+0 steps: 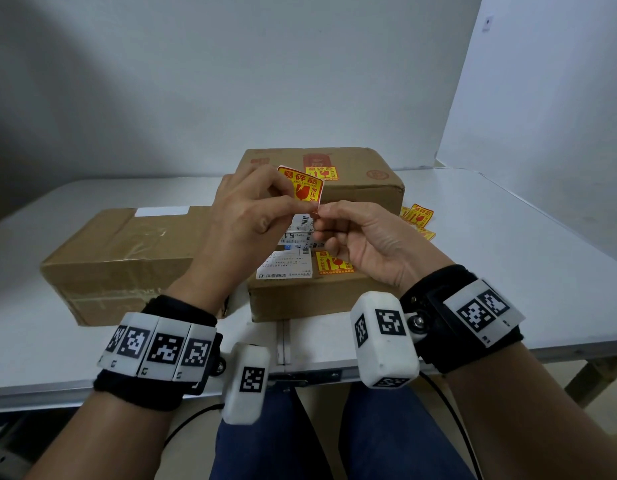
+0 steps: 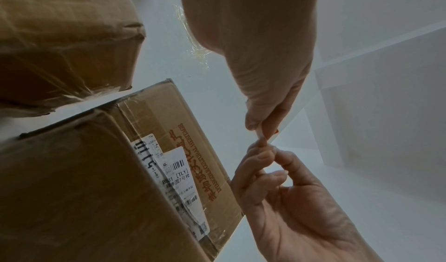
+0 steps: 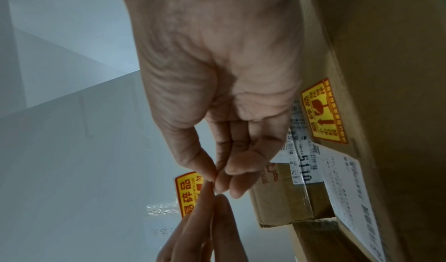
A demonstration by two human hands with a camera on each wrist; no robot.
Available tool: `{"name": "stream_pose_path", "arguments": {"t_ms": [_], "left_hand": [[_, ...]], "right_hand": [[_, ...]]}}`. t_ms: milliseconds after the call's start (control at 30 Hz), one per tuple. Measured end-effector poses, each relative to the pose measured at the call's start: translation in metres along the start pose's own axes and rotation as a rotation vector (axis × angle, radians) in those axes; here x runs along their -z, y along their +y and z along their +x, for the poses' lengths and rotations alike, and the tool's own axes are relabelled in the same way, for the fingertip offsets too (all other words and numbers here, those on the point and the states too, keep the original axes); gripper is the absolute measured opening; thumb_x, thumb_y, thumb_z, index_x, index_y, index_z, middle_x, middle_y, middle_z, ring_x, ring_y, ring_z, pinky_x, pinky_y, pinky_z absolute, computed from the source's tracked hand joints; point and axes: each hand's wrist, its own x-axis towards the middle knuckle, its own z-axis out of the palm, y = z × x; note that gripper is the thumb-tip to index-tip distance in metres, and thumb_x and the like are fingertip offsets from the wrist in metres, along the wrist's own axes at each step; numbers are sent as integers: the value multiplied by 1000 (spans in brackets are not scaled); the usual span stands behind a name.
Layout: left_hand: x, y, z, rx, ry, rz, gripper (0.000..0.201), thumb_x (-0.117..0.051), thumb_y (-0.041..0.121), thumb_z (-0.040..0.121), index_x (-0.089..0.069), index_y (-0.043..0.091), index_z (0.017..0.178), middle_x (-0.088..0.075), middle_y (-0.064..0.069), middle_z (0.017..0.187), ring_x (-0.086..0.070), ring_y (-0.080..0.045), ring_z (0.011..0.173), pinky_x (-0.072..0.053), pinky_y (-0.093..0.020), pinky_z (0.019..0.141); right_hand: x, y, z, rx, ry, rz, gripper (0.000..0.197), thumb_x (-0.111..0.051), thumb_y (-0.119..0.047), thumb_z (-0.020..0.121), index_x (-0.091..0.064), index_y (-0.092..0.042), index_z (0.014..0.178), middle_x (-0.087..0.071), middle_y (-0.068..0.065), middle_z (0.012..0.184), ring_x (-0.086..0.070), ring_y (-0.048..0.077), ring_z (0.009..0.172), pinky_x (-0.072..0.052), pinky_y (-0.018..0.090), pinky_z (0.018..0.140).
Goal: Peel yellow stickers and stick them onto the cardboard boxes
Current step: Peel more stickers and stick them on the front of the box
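Observation:
A yellow sticker [image 1: 301,185] with red print is held up in front of me, above the boxes. My left hand [image 1: 282,199] pinches its left side between thumb and fingers. My right hand [image 1: 320,214] pinches its lower right corner. In the right wrist view the sticker [image 3: 189,193] shows behind the meeting fingertips of the right hand [image 3: 216,185]. Three cardboard boxes lie on the table: a left box [image 1: 127,251], a near middle box [image 1: 300,296] and a rear box [image 1: 362,188]. The middle and rear boxes each carry a stuck yellow sticker [image 1: 334,263].
Several loose yellow stickers [image 1: 417,216] lie on the white table [image 1: 507,258] to the right of the boxes. White shipping labels [image 1: 286,270] cover part of the middle box. A pale wall stands behind the table.

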Motion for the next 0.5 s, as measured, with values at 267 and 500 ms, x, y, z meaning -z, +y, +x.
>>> {"name": "stream_pose_path", "arguments": {"t_ms": [267,500], "left_hand": [[1,1,0,-13,-4,-13,16,-66,12,84,-77,19,93,-65,-9,87,-45,-16,89,-35,-31,70],[1,1,0,-14,-3,-4,16,-68,11,83,-77,19,93,-65,-8,86,-45,-15,88,-33,-30,70]], "right_hand": [[0,0,0,12,3,-10,8,-62,-8,87,-68,-6,83,-68,6,71,-64,12,61,-49,16,52],[0,2,1,26,4,-15,8,-61,-8,88,-68,-6,85,-66,5,69,-62,11,59,-50,16,50]]}}
